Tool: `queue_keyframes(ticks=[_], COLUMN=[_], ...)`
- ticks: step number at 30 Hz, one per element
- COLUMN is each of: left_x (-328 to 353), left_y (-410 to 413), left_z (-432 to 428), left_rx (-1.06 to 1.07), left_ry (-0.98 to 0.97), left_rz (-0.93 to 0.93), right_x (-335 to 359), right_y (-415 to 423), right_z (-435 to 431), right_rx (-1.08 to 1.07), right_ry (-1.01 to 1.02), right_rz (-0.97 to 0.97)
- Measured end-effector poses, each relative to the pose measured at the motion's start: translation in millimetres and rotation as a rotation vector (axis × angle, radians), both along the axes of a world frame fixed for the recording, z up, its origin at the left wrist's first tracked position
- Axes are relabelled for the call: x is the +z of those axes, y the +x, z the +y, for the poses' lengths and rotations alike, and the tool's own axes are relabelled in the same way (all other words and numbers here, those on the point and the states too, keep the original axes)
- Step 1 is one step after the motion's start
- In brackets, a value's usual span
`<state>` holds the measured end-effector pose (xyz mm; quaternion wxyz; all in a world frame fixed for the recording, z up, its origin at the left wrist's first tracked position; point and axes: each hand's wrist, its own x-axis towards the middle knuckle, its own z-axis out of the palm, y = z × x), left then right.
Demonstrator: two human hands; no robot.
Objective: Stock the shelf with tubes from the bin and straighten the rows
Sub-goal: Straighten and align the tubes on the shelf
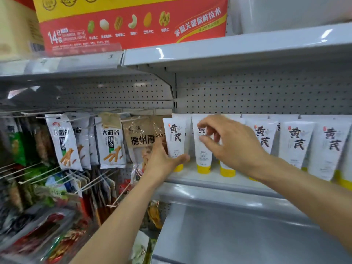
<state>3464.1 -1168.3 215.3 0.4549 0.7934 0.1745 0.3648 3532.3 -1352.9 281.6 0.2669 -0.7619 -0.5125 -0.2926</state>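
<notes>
Left hand: the left hand [163, 159] wraps the lower part of the end tube [176, 141], thumb across the front just above the yellow cap, fingers hidden behind it; it grips that tube.
End tube: white with black characters, upright on its yellow cap, at the left end of the row on the shelf [209, 181].
Right hand: the right hand [230, 143] hangs in front of the second tube [202, 149], fingers curled and spread loosely, fingertips [204, 139] at its printed face; whether they pinch it or only touch it, I cannot tell.
Second tube: just right of the left hand's grip, upright, cap down, close beside the end tube.
Third tube: only its yellow cap [227, 171] and a strip of white show beneath the right hand's palm.
Rest of the row: more white tubes [297, 143] stand to the right of the right hand, the far ones leaning slightly; a second rank shows behind them.
Left of the left hand's grip: snack packets [112, 143] hang on wire hooks.
Above both hands: a grey upper shelf [228, 52] carrying a red and yellow box [133, 21].
Below the grips: a bare grey lower shelf [238, 231].
</notes>
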Motion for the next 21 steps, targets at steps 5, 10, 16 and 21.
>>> queue_keyframes(ticks=[5,10,16,21], left_x=[-3.4,-5.7,-1.3,-3.9], left_y=[1.7,-2.4,-5.6,-6.4], left_z=[-5.6,-5.1,9.8,19.1], left_rx=[0.053,0.048,-0.077,-0.09], left_ry=[0.024,0.133,0.112,0.086], left_rz=[0.042,0.118,0.21,0.211], right_x=[-51.2,-87.0,-92.1,-91.7], right_y=[-8.0,-14.6,-19.5,-25.8], right_z=[-7.3,-7.8,4.8,19.5], right_rx=[-0.051,-0.179,-0.228,-0.354], right_ry=[-0.063,-0.181,-0.225,-0.253], right_rz=[0.181,0.21,0.219,0.232])
